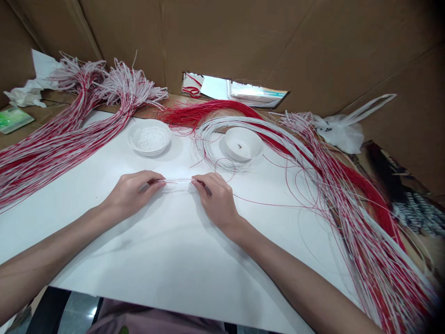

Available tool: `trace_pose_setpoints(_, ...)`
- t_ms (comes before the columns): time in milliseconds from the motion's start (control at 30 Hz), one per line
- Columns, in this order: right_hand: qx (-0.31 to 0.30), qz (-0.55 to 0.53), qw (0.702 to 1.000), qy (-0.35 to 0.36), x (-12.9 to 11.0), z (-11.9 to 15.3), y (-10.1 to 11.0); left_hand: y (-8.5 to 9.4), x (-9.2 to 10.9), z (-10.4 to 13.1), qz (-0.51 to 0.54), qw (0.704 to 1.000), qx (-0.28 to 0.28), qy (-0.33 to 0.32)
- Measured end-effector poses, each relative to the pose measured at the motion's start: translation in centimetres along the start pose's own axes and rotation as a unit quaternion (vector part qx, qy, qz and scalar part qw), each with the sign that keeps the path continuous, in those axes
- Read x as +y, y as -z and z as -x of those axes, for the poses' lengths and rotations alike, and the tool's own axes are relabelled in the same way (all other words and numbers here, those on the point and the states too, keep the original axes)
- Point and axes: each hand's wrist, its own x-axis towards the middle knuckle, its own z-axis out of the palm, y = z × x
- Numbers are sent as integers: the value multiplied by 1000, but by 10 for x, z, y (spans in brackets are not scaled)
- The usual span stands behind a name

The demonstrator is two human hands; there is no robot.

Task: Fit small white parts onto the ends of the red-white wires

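Between my two hands a thin red and white strand (179, 180) is stretched level above the white table (167, 260). My left hand (135, 189) pinches its left end between thumb and fingers. The right end is pinched the same way by my right hand (217, 197). A red thread trails from near my right hand toward the right. Beyond my left hand stands a white bowl (149, 138) of small white pieces. Another white bowl (244, 144), holding a tiny dark item, stands beyond my right hand, beside a coil of white strands (212, 127).
Bundles of red and white strands lie at the left (79, 130) and right (354, 222). Loose red strands (222, 107) run along the back. A cardboard wall (222, 41) with a cut opening rises behind. A white plastic bag (342, 132) sits at the back right.
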Motion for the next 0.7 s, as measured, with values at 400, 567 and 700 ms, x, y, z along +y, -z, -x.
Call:
trace_pose_setpoints(400, 5, -17, 1000, -4, -1, -1, 0, 2, 0, -4, -3, 996, 23, -87)
trace_pose_setpoints(567, 11, -26, 1000, 8, -1, -1, 0, 0, -1, -2, -20, 996, 28, -86)
trace_pose_setpoints(700, 7, -28, 1000, 10, -2, -1, 0, 0, 0, 0, -39, 995, 24, -83)
